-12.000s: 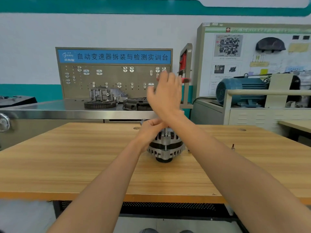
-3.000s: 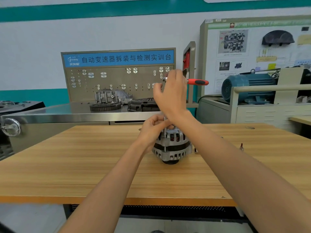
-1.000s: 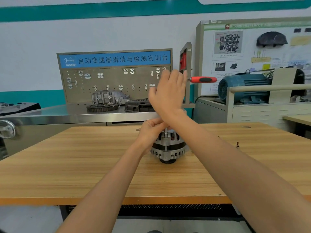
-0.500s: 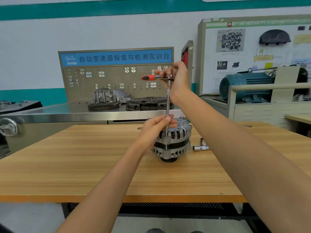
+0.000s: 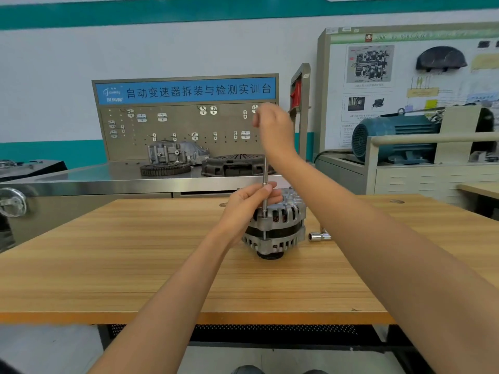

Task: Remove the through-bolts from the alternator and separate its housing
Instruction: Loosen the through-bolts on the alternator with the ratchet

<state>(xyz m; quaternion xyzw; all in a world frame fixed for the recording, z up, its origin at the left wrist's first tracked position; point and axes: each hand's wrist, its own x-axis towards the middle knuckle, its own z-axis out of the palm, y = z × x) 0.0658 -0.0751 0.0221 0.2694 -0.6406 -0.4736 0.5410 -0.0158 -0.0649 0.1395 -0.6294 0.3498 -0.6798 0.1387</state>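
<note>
Head view: wooden workbench [image 5: 135, 265] in a workshop, white wall with teal bands. Behind it a steel bench [image 5: 108, 179] carrying a pegboard panel [image 5: 183, 125] with a blue Chinese-lettered header, a gearbox casting [image 5: 175, 152], a ring gear [image 5: 164, 168] and a clutch pressure plate [image 5: 235, 164]. To the right a display board [image 5: 405, 76] with diagrams and a blue electric motor [image 5: 391, 136] on a cream cabinet. No containers visible. Alternator [image 5: 275, 228] stands pulley-down near mid-bench, both housing halves together. A thin extension bar [image 5: 265, 190] rises upright from the bolt position on its top edge. Left hand [image 5: 243, 209] wraps the alternator's top, fingers curled round the bar's lower part. Right hand [image 5: 275, 128] is raised above, motion-blurred, at the bar's upper end; ratchet head hidden, so can't tell what it grips. Loose sockets [image 5: 318, 235] lie just right of the alternator, partly hidden by the right forearm.
</note>
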